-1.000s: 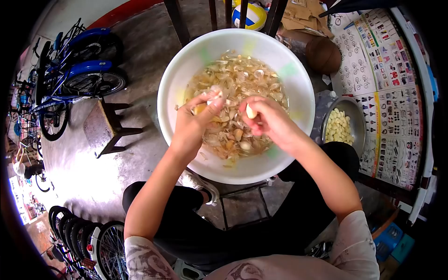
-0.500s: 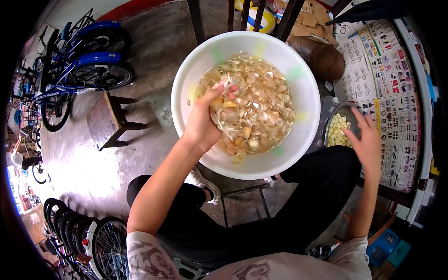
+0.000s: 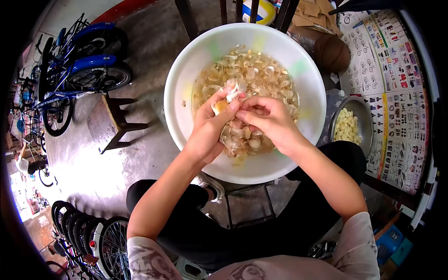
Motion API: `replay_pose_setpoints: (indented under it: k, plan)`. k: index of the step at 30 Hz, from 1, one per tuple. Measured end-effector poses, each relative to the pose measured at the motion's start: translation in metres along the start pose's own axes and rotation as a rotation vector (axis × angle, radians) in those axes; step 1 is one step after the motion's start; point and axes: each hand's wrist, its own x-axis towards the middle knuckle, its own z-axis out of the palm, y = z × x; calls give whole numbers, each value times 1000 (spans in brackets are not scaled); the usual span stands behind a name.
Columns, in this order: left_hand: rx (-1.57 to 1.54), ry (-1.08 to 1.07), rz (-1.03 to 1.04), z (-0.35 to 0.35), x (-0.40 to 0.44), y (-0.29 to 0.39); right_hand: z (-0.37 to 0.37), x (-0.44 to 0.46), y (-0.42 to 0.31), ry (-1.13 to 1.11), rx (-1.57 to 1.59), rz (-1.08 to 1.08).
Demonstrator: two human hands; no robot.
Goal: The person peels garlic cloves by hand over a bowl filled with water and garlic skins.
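A large white basin in front of me holds water with many papery garlic skins and some cloves floating in it. Over the basin, my left hand is closed around a partly peeled garlic bulb, loose skin sticking up past the fingers. My right hand meets it, thumb and fingers pinched at the garlic; what exactly lies between those fingertips is hidden. To the right, a metal bowl contains peeled garlic cloves.
A wooden stool and blue bicycles stand at left, with more bicycle wheels lower left. Beyond the basin are dark chair slats, a volleyball and a basketball. A printed poster board is at right.
My right hand has moved left from the bowl of cloves to the garlic in my left hand. The left hand stays over the basin, and the view has shifted slightly.
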Motion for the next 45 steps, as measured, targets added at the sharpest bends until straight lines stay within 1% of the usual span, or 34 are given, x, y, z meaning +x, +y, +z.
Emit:
replay_pose_setpoints:
  k: [3, 4, 5, 6, 9, 11, 13, 15, 17, 19, 22, 23, 24, 25, 26, 27, 28, 29, 30, 31, 32, 34, 35, 37, 39, 41, 43, 44, 45]
  plan:
    - [-27, 49, 9, 9, -3, 3, -3, 2, -5, -17, -66, -27]
    - [-15, 136, 60, 12, -3, 2, -5, 1, -7, -15, -68, -29]
    - [-3, 226, 110, 14, -3, 2, -6, 0, -8, 5, 3, -55]
    - [-13, 262, 106, 16, -2, 2, -7, -1, -9, 26, 74, -81]
    - [-61, 291, 73, 8, 2, 1, -15, -4, -11, 44, 77, -134]
    - [-33, 260, 42, -1, 3, -1, -17, -7, -13, 23, 70, -168]
    - [28, 288, -64, 4, 1, -2, -19, -8, -13, 3, 65, -200]
    - [88, 274, -78, 8, -1, -5, -22, -8, -12, -31, 19, -190]
    - [146, 258, -90, 10, -3, -8, -20, -10, -13, -7, 48, -176]
    - [265, 196, -44, 8, -3, -12, -19, -9, -11, 15, 77, -163]
    - [258, 166, -29, 4, -3, -15, -20, -6, -4, 0, 96, -223]
    - [259, 166, -31, 6, -4, -14, -20, -5, -4, 2, -15, -288]
    - [360, 236, -31, 9, -5, -11, -19, -5, -4, 4, -128, -352]
    - [461, 305, -31, 11, -6, -10, -18, -5, -4, 7, -127, -350]
    - [462, 304, -32, 8, -3, -14, -18, -5, -4, 26, -212, -373]
    - [576, 301, 139, 2, 0, -20, -16, -5, -4, 46, -296, -395]
    - [688, 295, 312, -1, 2, -23, -14, -6, -4, 47, -295, -394]
    - [688, 295, 311, -3, 2, -25, -12, -7, -4, 66, -362, -439]
    - [806, 282, 412, -1, 2, -24, -10, -7, -5, 83, -430, -484]
    - [922, 271, 514, 0, 1, -23, -11, -6, -2, 80, -430, -484]
    - [922, 275, 513, 2, 0, -21, -15, -5, 2, 79, -411, -480]
    - [837, 321, 363, 6, -2, -18, -17, -4, 7, 79, -392, -473]
    - [836, 321, 364, 6, -2, -18, -18, -3, 8, 75, -363, -500]
    - [862, 287, 430, 6, -2, -17, -17, -2, 8, 69, -333, -527]
    - [821, 299, 402, 6, -2, -15, -14, -2, 7, 104, -249, -595]
    - [780, 309, 374, 9, -4, -12, -11, -3, 4, 118, -254, -594]
    - [580, 399, 142, 13, -6, -8, -11, -4, 2, 133, -260, -594]
    - [580, 399, 142, 10, -5, -8, -11, -3, 1, 128, -330, -613]
    - [431, 369, 152, 6, -4, -9, -12, -3, 0, 123, -401, -632]
